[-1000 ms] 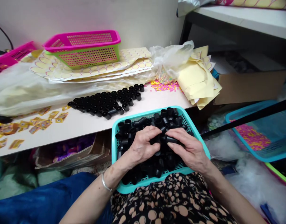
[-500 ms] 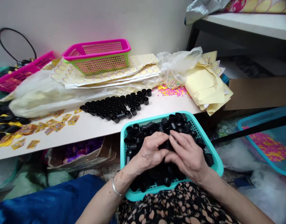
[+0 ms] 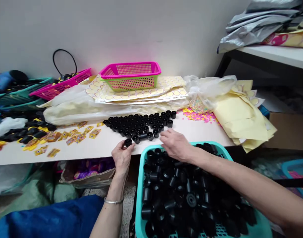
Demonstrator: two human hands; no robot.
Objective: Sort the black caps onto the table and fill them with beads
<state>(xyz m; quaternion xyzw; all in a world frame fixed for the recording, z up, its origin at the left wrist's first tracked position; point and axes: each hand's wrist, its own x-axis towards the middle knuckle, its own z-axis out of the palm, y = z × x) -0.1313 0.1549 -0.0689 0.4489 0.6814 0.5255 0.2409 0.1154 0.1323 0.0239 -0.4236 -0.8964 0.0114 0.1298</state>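
Left hand (image 3: 121, 158) pinches black cylinder (image 3: 128, 142), apparently steadying it upright | right hand (image 3: 177, 145) over turquoise basket (image 3: 139, 198), grip I can't tell

Diffuse light covers the wall (image 3: 186, 36) beyond the slightly blurred right hand (image 3: 176, 144); rightward, deep shadow underlies the shelf (image 3: 277, 55).
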